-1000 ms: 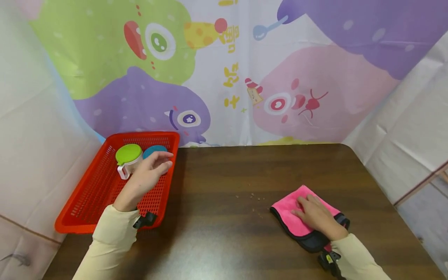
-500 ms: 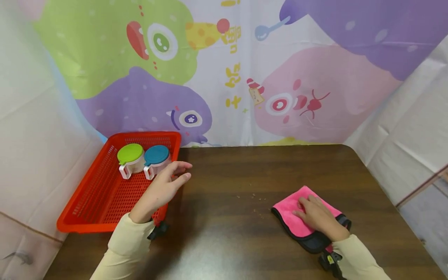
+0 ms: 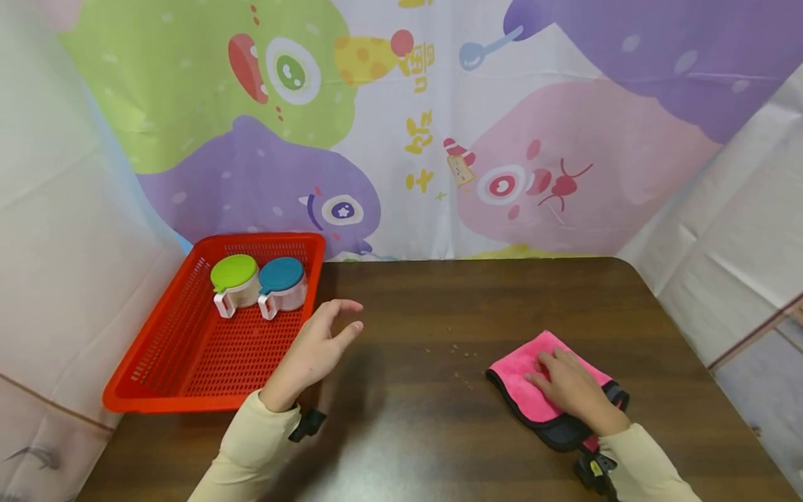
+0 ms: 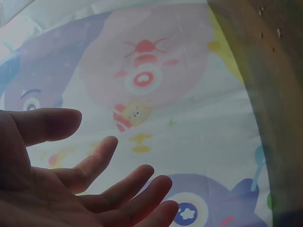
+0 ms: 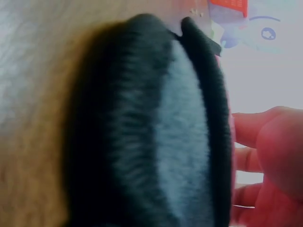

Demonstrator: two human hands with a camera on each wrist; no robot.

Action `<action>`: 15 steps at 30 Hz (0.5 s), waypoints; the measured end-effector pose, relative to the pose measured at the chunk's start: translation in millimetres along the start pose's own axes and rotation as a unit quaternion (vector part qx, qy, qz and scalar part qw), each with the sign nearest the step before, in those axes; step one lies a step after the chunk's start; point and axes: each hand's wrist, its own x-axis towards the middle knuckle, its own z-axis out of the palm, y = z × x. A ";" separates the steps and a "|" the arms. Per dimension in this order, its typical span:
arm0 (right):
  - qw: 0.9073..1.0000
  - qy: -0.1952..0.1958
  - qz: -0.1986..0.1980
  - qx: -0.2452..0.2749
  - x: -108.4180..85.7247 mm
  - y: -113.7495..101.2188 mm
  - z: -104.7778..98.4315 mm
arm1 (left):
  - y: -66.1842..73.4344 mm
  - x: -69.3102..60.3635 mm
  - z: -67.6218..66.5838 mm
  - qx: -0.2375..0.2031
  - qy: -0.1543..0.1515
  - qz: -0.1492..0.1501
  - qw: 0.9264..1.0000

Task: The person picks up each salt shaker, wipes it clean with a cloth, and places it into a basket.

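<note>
In the head view my left hand (image 3: 314,355) hovers over the table just right of the red basket, its fingers spread from the thumb with nothing between them. The left wrist view shows the same bare palm and loosely bent fingers (image 4: 102,161). My right hand (image 3: 571,387) rests on a folded pink cloth (image 3: 517,380) with dark edging, fingertips against its top. Up close, the right wrist view has the cloth's black border (image 5: 137,109) and grey underside, with the fingers (image 5: 248,158) touching the pink side. Small brown crumbs (image 3: 456,347) lie left of the cloth.
A red plastic basket (image 3: 182,404) stands at the table's left. Inside are two clear jars with white handles, one with a green lid (image 3: 235,272), one with a blue lid (image 3: 282,274). A patterned curtain (image 3: 414,223) hangs behind the wooden table (image 3: 401,432).
My left hand has moved right, from over the basket near the blue-lidded jar to beside the basket, uncovering that jar. The right hand and the cloth have stayed in place.
</note>
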 end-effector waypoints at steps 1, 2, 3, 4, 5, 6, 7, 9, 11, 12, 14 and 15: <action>1.000 0.002 -0.002 0.000 -0.3 -0.1 -1.3 | -0.1 -0.1 2.4 0.002 0.001 -0.002 1.000; 1.000 0.006 -0.005 0.001 -0.6 -0.2 -2.5 | -0.5 -0.2 5.1 0.005 0.003 -0.004 1.000; 1.000 0.010 -0.009 0.000 -0.9 -0.4 -3.7 | -1.3 -0.3 7.9 0.006 0.005 -0.006 1.000; 1.000 0.015 -0.013 0.000 -1.1 -0.6 -4.9 | -2.2 -0.5 10.7 0.005 0.006 -0.010 1.000; 1.000 0.017 -0.015 0.000 -1.4 -1.2 -5.9 | -2.9 -0.8 13.4 0.004 0.006 -0.013 1.000; 1.000 0.020 -0.016 0.001 -1.3 -1.6 -6.6 | -3.8 -1.0 15.9 0.003 0.007 -0.015 1.000; 1.000 0.022 -0.016 0.003 -1.1 -1.7 -6.8 | -4.7 -1.0 18.5 0.001 0.009 -0.017 1.000; 1.000 0.026 -0.016 0.006 -0.9 -2.0 -7.0 | -6.2 -0.9 23.4 -0.001 0.016 -0.017 1.000; 0.999 0.032 -0.014 0.007 -0.3 -2.3 -7.4 | -7.2 -0.4 28.5 -0.004 0.025 -0.015 1.000; 0.999 0.033 -0.013 0.009 -0.2 -2.7 -7.7 | -8.0 -0.1 31.2 -0.006 0.029 -0.015 0.999; 0.999 0.034 -0.007 0.010 0.5 -3.7 -8.7 | -9.4 0.0 36.5 -0.010 0.038 -0.016 0.999; 0.999 0.035 -0.003 0.010 0.9 -4.6 -9.4 | -10.4 0.1 39.3 -0.012 0.043 -0.018 0.999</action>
